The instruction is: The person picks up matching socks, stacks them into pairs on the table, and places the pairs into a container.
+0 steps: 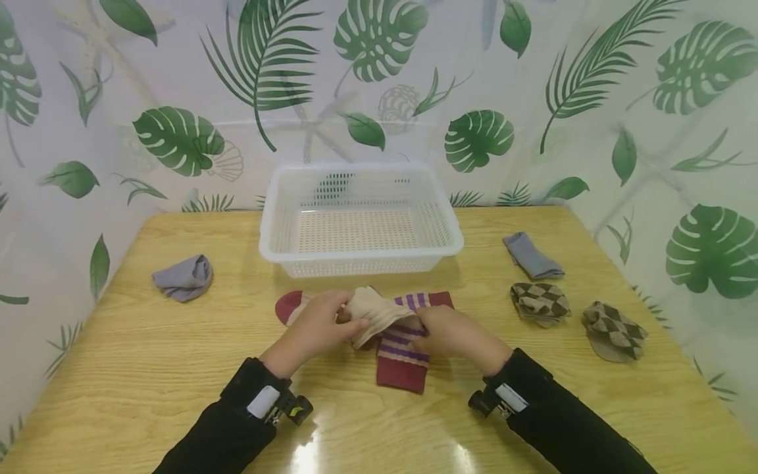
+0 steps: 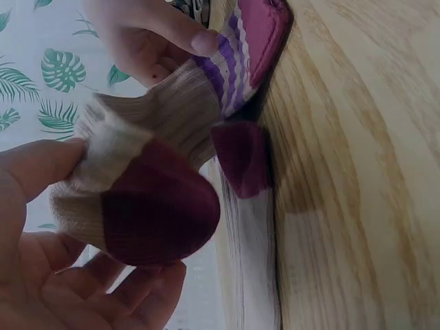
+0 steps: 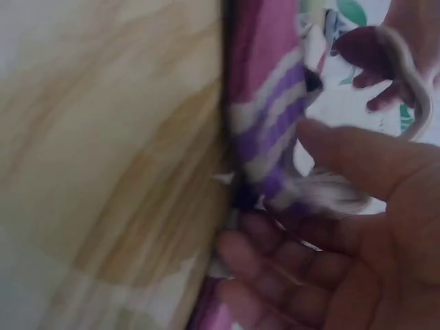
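Note:
Two maroon, cream and purple-striped socks are in front of me. My left hand [image 1: 320, 324] pinches the cream foot of one striped sock [image 1: 374, 311] between thumb and fingers, its maroon toe [image 2: 165, 206] facing the left wrist camera. At that sock's purple-striped part, my right hand [image 1: 454, 334] holds the fabric, thumb on one side and curled fingers on the other. Its maroon cuff [image 1: 401, 374] points toward me. Beneath it the other striped sock lies flat, with its maroon toe [image 1: 288, 307] out to the left; its middle is hidden by the hands.
A white perforated basket [image 1: 362, 258] stands at the back of the wooden table. A bunched grey sock [image 1: 185, 278] lies at left. On the right are a folded grey sock [image 1: 533, 255] and two bunched brown argyle socks, one nearer the basket [image 1: 540, 304], one farther right [image 1: 614, 331].

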`<state>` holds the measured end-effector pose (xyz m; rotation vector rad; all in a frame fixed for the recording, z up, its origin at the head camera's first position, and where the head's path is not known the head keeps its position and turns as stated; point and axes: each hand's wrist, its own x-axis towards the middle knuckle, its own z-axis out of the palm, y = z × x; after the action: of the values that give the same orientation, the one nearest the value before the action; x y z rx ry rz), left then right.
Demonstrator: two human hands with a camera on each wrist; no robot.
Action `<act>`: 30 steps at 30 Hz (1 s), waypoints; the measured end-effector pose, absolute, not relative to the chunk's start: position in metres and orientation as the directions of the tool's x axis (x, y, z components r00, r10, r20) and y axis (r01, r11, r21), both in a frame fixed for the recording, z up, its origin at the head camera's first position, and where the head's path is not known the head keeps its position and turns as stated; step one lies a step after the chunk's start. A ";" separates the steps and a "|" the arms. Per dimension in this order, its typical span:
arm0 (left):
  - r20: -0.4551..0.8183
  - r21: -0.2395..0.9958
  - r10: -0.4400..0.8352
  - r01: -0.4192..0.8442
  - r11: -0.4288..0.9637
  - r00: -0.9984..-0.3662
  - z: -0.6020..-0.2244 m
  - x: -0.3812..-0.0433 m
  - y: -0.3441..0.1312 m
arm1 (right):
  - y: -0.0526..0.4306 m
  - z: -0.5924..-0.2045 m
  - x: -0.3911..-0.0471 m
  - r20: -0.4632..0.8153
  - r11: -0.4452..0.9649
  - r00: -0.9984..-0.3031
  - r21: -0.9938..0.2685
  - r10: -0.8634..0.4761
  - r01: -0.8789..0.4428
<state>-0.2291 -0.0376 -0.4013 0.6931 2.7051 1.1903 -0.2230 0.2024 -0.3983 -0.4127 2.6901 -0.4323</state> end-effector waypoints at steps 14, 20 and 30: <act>-0.038 0.803 0.375 0.195 0.563 -0.926 -0.406 -0.235 -0.088 | 0.231 -0.382 -0.212 0.132 0.806 -0.877 -0.351 -0.461 -0.477; -0.065 0.546 0.404 0.307 0.780 -0.912 -0.420 -0.235 -0.095 | 0.245 -0.399 -0.199 -0.074 0.788 -0.806 -0.279 -0.587 -0.548; -0.007 0.302 0.606 0.576 0.759 -0.795 -0.412 -0.207 -0.108 | 0.255 -0.399 -0.195 -0.196 0.869 -0.852 -0.212 -0.486 -0.447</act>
<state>-0.2075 -0.1077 -0.4120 0.9601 2.8483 0.4367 -0.1951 0.2545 -0.3991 -0.7099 2.7981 -0.2316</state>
